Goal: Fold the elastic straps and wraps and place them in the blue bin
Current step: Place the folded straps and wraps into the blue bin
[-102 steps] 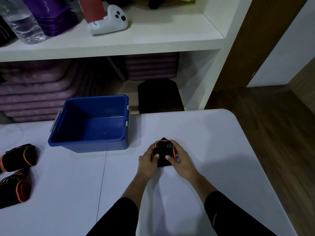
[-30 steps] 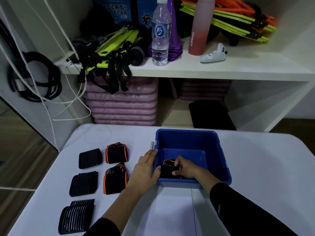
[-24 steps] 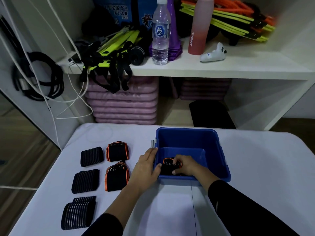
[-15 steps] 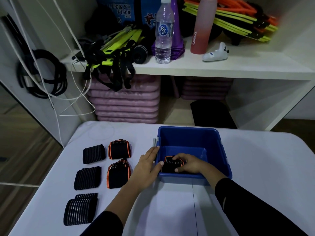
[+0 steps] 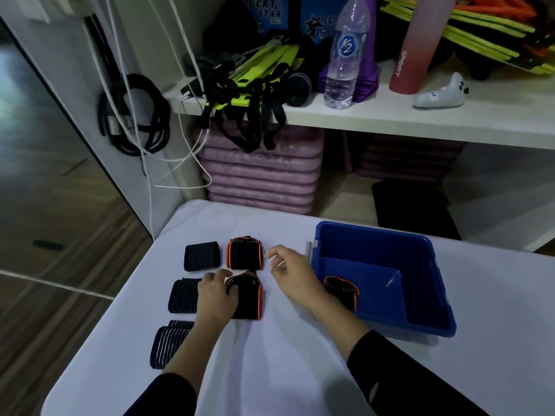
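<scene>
**Head view.** Legible text:
- The water bottle has a round blue label reading "K2".
- The pink bottle is lettered "SPORT" up its side.
- The blue packets are printed "LUCKY STAR" and "70".
- The white controller carries a mark too small to read.

All of these stand on the shelf, together with purple cones and yellow-and-black webbing. The webbing hangs over the shelf edge in front of stacked pink mats. Black cables hang at left, crossed by white cords.

On the white table, the bin stands at right. The binned wrap, folded and orange-trimmed, lies in the bin's near left corner, partly hidden by the right forearm.

Left of the bin lie the far wrap and the near wrap, one behind the other and almost touching. Further left, three striped straps form a column.

The left hand lies on the near wrap with its fingers curled over the upper left part, and it also covers the middle strap's right edge. The right hand hovers between the far wrap and the bin, fingers loosely apart and holding nothing.
</scene>
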Action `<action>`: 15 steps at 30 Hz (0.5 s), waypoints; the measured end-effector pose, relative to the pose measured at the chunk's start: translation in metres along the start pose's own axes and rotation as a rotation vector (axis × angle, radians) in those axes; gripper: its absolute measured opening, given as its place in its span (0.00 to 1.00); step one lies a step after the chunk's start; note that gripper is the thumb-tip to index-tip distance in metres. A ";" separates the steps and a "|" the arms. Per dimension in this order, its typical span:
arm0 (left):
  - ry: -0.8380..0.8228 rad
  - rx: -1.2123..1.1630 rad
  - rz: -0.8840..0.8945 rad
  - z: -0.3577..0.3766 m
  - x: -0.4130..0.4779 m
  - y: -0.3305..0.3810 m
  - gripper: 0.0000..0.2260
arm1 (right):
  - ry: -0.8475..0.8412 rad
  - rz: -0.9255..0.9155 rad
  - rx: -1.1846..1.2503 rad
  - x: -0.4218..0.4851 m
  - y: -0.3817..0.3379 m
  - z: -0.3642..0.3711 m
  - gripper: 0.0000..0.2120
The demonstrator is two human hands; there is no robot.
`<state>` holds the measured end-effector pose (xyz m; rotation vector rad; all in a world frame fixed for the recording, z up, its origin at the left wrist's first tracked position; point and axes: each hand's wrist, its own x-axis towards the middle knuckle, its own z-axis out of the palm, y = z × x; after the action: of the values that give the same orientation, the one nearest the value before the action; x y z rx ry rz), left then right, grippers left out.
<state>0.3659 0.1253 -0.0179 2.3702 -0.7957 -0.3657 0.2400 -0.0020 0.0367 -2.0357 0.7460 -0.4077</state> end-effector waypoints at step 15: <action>-0.262 0.069 0.088 0.020 0.003 -0.041 0.22 | -0.246 0.177 -0.031 0.007 0.057 0.095 0.25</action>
<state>0.3780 0.1404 -0.0594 2.3708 -1.0444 -0.6295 0.2776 0.0309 -0.0623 -1.9841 0.7751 -0.0435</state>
